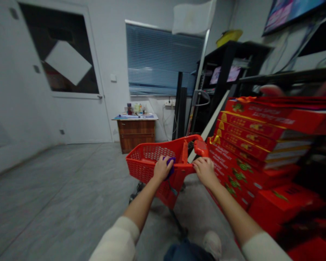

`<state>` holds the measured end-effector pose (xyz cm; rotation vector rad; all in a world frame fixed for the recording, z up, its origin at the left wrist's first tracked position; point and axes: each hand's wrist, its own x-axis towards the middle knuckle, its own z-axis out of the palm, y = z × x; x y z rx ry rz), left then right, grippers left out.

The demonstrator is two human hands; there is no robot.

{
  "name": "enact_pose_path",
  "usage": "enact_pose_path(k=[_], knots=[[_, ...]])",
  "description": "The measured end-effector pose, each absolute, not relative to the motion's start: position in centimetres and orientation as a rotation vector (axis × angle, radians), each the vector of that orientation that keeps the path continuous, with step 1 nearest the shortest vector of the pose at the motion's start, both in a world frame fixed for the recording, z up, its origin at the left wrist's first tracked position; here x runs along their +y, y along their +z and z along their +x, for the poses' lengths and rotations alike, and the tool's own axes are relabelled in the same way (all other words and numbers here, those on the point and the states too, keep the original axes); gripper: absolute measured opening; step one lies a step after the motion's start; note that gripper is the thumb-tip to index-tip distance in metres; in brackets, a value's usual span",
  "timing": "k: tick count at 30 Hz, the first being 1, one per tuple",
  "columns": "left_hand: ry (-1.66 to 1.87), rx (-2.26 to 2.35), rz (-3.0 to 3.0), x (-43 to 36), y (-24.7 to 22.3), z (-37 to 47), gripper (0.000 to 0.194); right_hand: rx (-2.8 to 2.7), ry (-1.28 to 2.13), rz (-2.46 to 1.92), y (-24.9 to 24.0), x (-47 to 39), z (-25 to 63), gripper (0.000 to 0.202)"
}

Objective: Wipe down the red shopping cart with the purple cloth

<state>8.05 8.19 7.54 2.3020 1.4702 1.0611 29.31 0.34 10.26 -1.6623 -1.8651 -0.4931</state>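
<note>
A red plastic shopping cart (pixel 143 161) with a perforated basket stands side-on before me on the floor. My left hand (pixel 162 168) lies on the basket's near rim, fingers closed over a bunched purple cloth (pixel 170 169) that is partly hidden by the hand. Further right, my right hand (pixel 205 169) grips the cart's side frame, just below the red handle piece (pixel 201 147). The basket's visible inner wall is bare, but its bottom is out of sight.
Stacked red cartons (pixel 241 159) rise close on my right. A small wooden cabinet (pixel 137 132) bearing bottles stands by the far wall. Behind the cart are a black rack (pixel 222 58) and a metal pole (pixel 203 58). A white door (pixel 81 119) is at left.
</note>
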Motion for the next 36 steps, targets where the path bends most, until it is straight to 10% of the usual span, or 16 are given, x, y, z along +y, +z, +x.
enact_pose_path(k=[36], knots=[[1.024, 1.556, 2.426, 3.1, 12.3, 14.2, 0.039, -1.575, -0.239, -1.411, 6.6, 4.0, 30.5, 0.047]])
